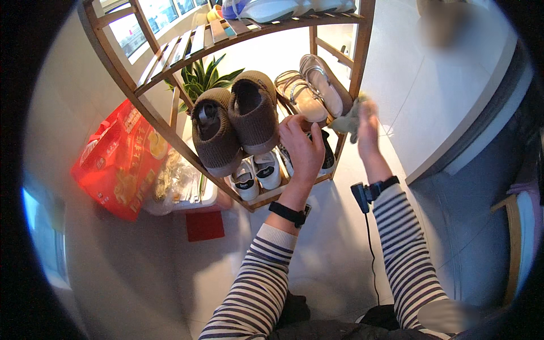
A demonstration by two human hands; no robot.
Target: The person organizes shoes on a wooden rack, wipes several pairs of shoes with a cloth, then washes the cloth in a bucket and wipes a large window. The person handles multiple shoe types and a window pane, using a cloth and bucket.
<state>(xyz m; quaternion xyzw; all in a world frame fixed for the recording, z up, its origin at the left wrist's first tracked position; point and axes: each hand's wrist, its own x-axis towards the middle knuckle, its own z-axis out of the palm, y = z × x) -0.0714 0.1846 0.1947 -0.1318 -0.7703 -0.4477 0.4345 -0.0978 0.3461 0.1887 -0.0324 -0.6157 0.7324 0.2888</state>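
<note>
My left hand (301,148) is at the front edge of a shelf on the wooden shoe rack (357,55), close to the heel end of a strappy sandal (308,100). Its fingers are bent, and whether they grip the sandal or the shelf edge is hidden. To the right, my right hand (369,127) holds a grey-green cloth (350,121), slightly blurred, beside the rack's right post. A second sandal (325,87) lies alongside the first. Left of my left hand stand two brown knit slippers (254,114) (216,136).
White shoes (267,172) sit on the lower shelf, and pale sneakers (280,9) on the upper one. A red bag (121,165) and a plastic tub (208,195) with bagged items stand at left. Behind is a potted snake plant (208,78). A cable (370,250) hangs from my right wrist.
</note>
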